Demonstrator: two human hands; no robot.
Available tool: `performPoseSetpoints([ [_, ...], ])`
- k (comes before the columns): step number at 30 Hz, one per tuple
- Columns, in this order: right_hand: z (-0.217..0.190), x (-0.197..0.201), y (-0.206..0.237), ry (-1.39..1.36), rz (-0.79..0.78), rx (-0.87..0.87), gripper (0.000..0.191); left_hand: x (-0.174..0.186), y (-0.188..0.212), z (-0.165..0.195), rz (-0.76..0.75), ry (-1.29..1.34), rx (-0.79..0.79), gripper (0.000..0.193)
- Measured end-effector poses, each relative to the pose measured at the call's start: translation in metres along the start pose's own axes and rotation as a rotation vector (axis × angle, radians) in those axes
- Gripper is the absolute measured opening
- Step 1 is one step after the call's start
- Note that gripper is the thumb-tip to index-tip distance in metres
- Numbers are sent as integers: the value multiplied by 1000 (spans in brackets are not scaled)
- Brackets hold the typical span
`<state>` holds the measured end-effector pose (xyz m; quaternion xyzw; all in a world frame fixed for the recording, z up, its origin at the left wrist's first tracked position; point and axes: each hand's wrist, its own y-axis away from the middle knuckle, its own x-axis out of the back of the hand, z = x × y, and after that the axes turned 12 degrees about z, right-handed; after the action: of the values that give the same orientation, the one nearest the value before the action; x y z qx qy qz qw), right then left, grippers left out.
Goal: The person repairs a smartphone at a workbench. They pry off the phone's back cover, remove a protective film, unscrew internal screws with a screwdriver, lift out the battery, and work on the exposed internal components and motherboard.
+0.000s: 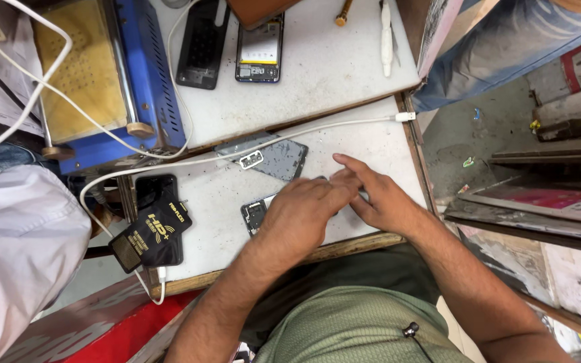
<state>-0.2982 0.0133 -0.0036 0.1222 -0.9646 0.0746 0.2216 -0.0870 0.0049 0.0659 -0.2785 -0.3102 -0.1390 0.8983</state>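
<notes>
My left hand (300, 212) lies palm down over an opened phone (255, 214) on the white work board (216, 222); only the phone's left end with its camera cut-out shows. My right hand (374, 195) rests beside it on the right, fingers stretched toward the left hand's fingertips and touching them. Whether either hand grips the phone or a small part is hidden by the hands themselves. A grey phone back cover (274, 158) lies just above the hands.
A white cable (317, 131) crosses the board. A black box with a yellow logo (152, 232) sits at the left. Farther back lie a blue-framed machine (112, 74), a black phone shell (202, 44), an opened phone with battery (260, 48) and white tweezers (386, 30). Another person's pale sleeve (15, 242) is at left.
</notes>
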Motion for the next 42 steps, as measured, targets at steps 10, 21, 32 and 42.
performPoseSetpoints([
  [10, 9, -3, 1, -21, 26, 82, 81, -5, -1, -3, -213, -219, 181, 25],
  [21, 7, -1, -1, 105, -24, -43, 82, 2, -5, -3, -166, -76, 124, 22],
  [32, 0, 1, -5, 88, 3, 95, 81, -5, 7, -13, 57, -192, -133, 37],
  [42, -3, -1, -5, 86, 35, 145, 77, -17, 40, -35, 485, -127, 130, 35],
])
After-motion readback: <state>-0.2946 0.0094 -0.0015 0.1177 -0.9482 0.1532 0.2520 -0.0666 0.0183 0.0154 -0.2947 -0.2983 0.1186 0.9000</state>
